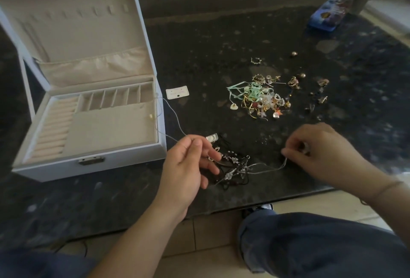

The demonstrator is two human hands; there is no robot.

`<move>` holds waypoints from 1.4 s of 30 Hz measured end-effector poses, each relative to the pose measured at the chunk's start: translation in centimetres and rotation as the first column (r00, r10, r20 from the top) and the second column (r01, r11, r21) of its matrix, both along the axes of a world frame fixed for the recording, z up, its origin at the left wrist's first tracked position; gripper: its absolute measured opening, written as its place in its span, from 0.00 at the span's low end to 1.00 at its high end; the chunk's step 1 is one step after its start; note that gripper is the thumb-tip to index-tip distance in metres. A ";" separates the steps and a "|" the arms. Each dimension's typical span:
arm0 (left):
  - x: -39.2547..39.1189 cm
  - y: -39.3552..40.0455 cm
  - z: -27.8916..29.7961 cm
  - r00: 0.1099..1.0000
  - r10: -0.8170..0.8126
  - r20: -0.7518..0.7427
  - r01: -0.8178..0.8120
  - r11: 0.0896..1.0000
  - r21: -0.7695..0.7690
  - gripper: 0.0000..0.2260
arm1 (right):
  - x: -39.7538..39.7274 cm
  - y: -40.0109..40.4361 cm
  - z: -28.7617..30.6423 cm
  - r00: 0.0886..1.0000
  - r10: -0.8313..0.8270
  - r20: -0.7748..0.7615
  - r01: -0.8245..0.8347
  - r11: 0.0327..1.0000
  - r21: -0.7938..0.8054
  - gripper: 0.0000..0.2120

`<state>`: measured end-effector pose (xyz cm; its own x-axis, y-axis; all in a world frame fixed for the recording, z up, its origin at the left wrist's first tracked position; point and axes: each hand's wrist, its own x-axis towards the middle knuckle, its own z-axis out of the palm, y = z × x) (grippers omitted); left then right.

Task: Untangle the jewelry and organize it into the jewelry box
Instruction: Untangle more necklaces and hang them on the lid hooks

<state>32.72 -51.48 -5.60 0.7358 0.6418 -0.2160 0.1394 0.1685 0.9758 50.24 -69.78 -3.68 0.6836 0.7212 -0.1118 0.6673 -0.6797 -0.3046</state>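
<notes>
My right hand (315,151) pinches the silver chain (266,170) where it leaves the dark knot of necklaces (230,166); my left hand (190,162) pinches its other run, which trails into the open jewelry box (88,162). I should tease gently, never yank.

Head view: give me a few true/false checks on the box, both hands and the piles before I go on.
1. The jewelry box stands open. True.
2. The right hand pinches a thin silver chain. True.
3. The left hand lies flat on the table. False: it holds a fine chain.
4. The colourful pile lies inside the box. False: it lies on the table.
5. The blue tin sits at the far right. True.
</notes>
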 end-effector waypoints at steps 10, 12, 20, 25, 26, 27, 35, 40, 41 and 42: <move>-0.3 -0.5 0.3 1.000 -0.019 0.020 0.019 1.000 -0.010 0.14 | -11.1 0.8 1.7 0.948 -0.262 -0.181 0.297 0.933 0.205 0.29; -0.2 -0.6 0.3 0.999 -0.026 0.022 0.027 1.000 -0.010 0.14 | -11.8 1.2 0.6 0.901 -0.351 -0.254 0.414 0.870 0.266 0.28; -0.6 -0.9 0.0 0.998 -0.057 0.036 0.057 0.998 0.008 0.13 | -12.4 3.2 -1.5 0.777 -0.460 -0.429 0.605 0.734 0.309 0.12; -0.8 -0.6 -0.2 0.995 -0.091 0.043 0.090 0.995 0.031 0.13 | -12.3 3.3 -1.4 0.679 -0.361 -0.639 0.685 0.625 0.375 0.09; -0.8 -0.5 -0.3 0.995 -0.091 0.040 0.088 0.995 0.056 0.13 | -12.2 3.3 -1.1 0.647 -0.326 -0.689 0.702 0.607 0.372 0.08; -0.8 -0.4 -0.4 0.995 -0.089 0.038 0.086 0.992 0.089 0.14 | -12.1 3.3 -0.7 0.611 -0.288 -0.737 0.717 0.597 0.361 0.08; -0.2 -0.5 -1.0 0.992 -0.105 0.074 0.083 0.962 0.259 0.13 | -11.0 3.1 3.2 0.457 -0.220 -0.862 0.749 0.617 0.240 0.18; -0.2 -0.5 -1.3 0.992 -0.096 0.077 0.071 0.956 0.284 0.13 | -10.2 3.1 4.9 0.574 -0.206 -0.793 0.636 0.722 0.273 0.13; -0.2 -0.4 -1.3 0.993 -0.091 0.080 0.065 0.956 0.287 0.13 | -10.0 3.0 5.2 0.604 -0.212 -0.769 0.612 0.741 0.277 0.13; -0.1 -0.4 -1.3 0.993 -0.083 0.086 0.055 0.956 0.287 0.13 | -9.9 2.9 5.5 0.627 -0.220 -0.747 0.601 0.747 0.284 0.11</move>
